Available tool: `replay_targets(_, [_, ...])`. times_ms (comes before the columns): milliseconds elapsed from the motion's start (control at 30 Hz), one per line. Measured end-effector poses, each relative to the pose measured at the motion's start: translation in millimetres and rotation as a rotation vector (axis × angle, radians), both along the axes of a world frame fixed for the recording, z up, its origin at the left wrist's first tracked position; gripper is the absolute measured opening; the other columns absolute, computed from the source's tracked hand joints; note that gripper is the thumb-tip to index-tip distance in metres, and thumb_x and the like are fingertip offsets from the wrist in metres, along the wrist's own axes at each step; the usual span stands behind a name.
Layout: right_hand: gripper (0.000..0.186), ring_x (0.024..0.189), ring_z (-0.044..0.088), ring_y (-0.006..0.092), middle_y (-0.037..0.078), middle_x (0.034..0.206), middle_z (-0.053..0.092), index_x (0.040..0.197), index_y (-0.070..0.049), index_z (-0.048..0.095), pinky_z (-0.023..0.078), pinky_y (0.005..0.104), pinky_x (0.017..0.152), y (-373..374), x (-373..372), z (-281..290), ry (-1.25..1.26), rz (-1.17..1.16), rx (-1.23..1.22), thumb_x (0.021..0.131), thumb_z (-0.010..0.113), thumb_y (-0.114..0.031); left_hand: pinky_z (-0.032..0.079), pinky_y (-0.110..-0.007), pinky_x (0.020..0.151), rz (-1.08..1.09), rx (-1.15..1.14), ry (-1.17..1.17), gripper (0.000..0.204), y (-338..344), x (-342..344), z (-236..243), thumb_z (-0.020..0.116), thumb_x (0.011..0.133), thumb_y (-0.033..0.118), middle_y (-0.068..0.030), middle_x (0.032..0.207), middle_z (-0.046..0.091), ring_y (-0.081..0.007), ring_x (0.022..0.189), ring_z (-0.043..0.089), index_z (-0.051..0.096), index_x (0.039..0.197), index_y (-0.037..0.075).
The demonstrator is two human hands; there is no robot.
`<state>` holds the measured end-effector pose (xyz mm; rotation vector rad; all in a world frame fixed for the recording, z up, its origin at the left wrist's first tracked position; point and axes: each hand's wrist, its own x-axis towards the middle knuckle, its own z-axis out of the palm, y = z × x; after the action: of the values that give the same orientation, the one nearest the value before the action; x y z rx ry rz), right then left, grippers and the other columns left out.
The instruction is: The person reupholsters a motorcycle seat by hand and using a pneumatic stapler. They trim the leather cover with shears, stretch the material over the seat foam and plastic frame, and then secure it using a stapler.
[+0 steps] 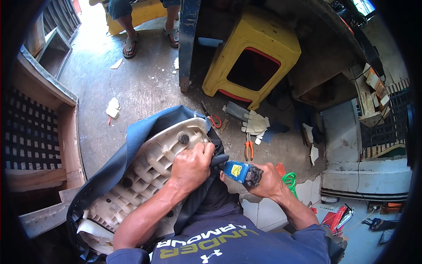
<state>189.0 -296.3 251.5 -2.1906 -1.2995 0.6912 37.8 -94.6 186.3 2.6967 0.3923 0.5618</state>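
Left hand [192,165] clenches the seat cover [151,126]. Right hand [267,181] clasps a blue staple gun [237,171] — orange-handled pliers [249,148] at its one o'clock.

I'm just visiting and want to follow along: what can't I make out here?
All in the head view:
Left hand: fingertips hidden by its own curl.
Right hand: some fingers hidden behind the blue tool.
Blue tool: nose lost against the dark cover.
Other person: upper body cut off by top edge.
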Motion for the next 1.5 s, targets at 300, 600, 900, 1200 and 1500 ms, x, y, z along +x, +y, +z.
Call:
replay_targets(300, [0.030, 0.077, 0.073, 0.0401, 0.018, 0.085, 0.075, 0.100, -0.006, 0.074, 0.060, 0.0447, 0.068, -13, 31, 0, 0.075, 0.091, 0.114, 0.072, 0.082, -0.010, 0.056, -0.042, 0.063, -0.024, -0.040, -0.007, 0.035, 1, -2, 9, 0.077, 0.071, 0.009, -0.0099, 0.082, 0.059, -0.0290, 0.068, 0.070, 0.057, 0.101, 0.009])
replay_targets(600, [0.031, 0.075, 0.073, 0.0408, 0.018, 0.079, 0.074, 0.101, -0.009, 0.073, 0.060, 0.0478, 0.068, -4, 41, 3, -0.095, 0.239, -0.060, 0.072, 0.083, -0.016, 0.056, -0.043, 0.063, -0.043, 0.002, 0.045, 0.040, -8, 0, 4, 0.080, 0.067, 0.011, -0.0090, 0.082, 0.059, -0.0297, 0.069, 0.070, 0.057, 0.100, 0.009])
replay_targets(900, [0.029, 0.075, 0.074, 0.0385, 0.016, 0.084, 0.076, 0.102, -0.008, 0.074, 0.061, 0.0457, 0.068, -3, 63, 14, -0.010, 0.278, 0.177, 0.077, 0.083, -0.018, 0.055, -0.044, 0.061, -0.034, -0.033, -0.010, 0.037, -4, -3, 12, 0.078, 0.066, 0.010, -0.0100, 0.081, 0.059, -0.0325, 0.067, 0.068, 0.056, 0.096, 0.009])
replay_targets(1200, [0.031, 0.076, 0.073, 0.0427, 0.019, 0.085, 0.076, 0.101, -0.008, 0.074, 0.059, 0.0498, 0.069, 10, 67, 8, -0.163, 0.381, -0.064, 0.072, 0.078, -0.015, 0.052, -0.046, 0.061, 0.018, -0.006, 0.003, 0.033, -14, -2, 7, 0.075, 0.064, 0.008, -0.0120, 0.077, 0.057, -0.0344, 0.068, 0.065, 0.055, 0.091, 0.007])
replay_targets(1500, [0.028, 0.080, 0.079, 0.0189, 0.011, 0.092, 0.081, 0.102, 0.000, 0.079, 0.061, 0.0330, 0.079, -32, 92, -72, 0.096, -0.167, 0.444, 0.076, 0.083, -0.009, 0.048, -0.042, 0.070, 0.145, -0.040, -0.093, 0.028, -32, 2, 34, 0.091, 0.074, 0.023, -0.0111, 0.104, 0.056, -0.0282, 0.089, 0.056, 0.079, 0.096, 0.012])
